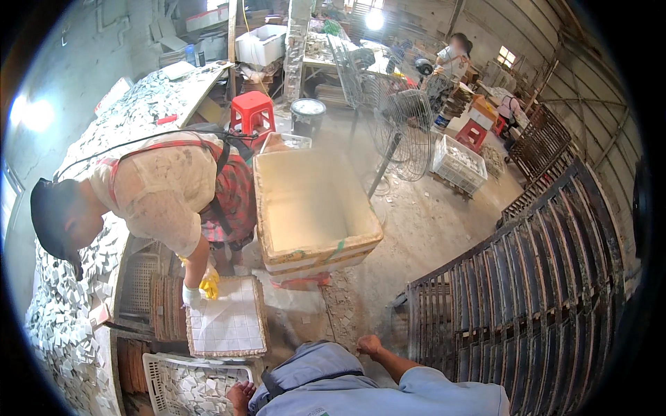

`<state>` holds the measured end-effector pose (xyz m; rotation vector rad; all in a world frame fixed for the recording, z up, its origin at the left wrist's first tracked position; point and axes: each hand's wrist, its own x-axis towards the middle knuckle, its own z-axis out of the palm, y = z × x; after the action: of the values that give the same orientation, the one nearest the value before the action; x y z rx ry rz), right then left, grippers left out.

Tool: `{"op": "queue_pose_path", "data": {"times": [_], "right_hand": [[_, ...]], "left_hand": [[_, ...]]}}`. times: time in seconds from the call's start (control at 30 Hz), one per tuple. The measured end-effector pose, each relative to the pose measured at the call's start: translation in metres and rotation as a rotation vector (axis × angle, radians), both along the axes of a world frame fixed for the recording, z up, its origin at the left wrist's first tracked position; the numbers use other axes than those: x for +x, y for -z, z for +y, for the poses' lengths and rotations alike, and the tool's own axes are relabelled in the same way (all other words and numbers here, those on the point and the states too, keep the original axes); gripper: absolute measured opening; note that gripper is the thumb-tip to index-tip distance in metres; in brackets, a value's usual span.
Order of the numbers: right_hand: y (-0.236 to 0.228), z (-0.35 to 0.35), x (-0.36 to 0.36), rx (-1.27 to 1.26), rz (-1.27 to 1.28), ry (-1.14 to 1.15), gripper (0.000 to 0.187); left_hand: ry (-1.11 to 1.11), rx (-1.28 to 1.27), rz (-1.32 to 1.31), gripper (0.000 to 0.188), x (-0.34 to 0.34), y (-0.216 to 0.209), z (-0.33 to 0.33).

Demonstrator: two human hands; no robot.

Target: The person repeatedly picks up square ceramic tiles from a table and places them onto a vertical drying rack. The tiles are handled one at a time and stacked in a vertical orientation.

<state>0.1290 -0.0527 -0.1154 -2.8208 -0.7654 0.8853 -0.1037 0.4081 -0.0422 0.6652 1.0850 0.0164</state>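
Note:
My left hand point(241, 395) hangs low beside the rim of a white plastic basket point(154, 380) filled with loose pale tile pieces point(201, 390). Its fingers are small and dim, and I cannot tell if they touch the rim. On the other side of my body, my right hand point(370, 344) is curled closed at the end of a bent arm, with nothing visible in it. Ahead of my left hand, a co-worker's yellow-gloved hand point(209, 283) rests on a square board point(227, 326) covered with white tiles in a grid.
A co-worker point(166, 180) bends over a long table heaped with tile pieces point(55, 333). A large foam box point(316, 253) stands ahead, with a red stool point(252, 112) and a bucket point(307, 116) behind. Fans point(406, 132) stand farther off. A slatted rack point(513, 284) lines my right.

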Motion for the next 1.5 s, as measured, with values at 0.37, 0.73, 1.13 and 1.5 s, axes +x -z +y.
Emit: {"op": "queue_pose_path", "data": {"times": [0.37,0.73,1.13,1.5], "right_hand": [[-0.004,0.000,-0.003,0.379,0.261,0.469,0.008],[-0.024,0.007,0.003,0.460,0.113,0.281,0.016],[-0.044,-0.006,0.026,0.175,-0.132,-0.252,0.014],[-0.125,0.038,0.015,0.513,0.350,0.836,0.014]], "left_hand": [[-0.118,-0.061,0.040,0.022,-0.002,0.009,-0.003],[-0.132,-0.061,0.017,0.032,-0.016,0.013,-0.009],[0.048,0.154,0.048,0.018,-0.018,0.023,-0.032],[-0.334,0.079,0.100,0.033,0.001,-0.028,-0.057]]}}
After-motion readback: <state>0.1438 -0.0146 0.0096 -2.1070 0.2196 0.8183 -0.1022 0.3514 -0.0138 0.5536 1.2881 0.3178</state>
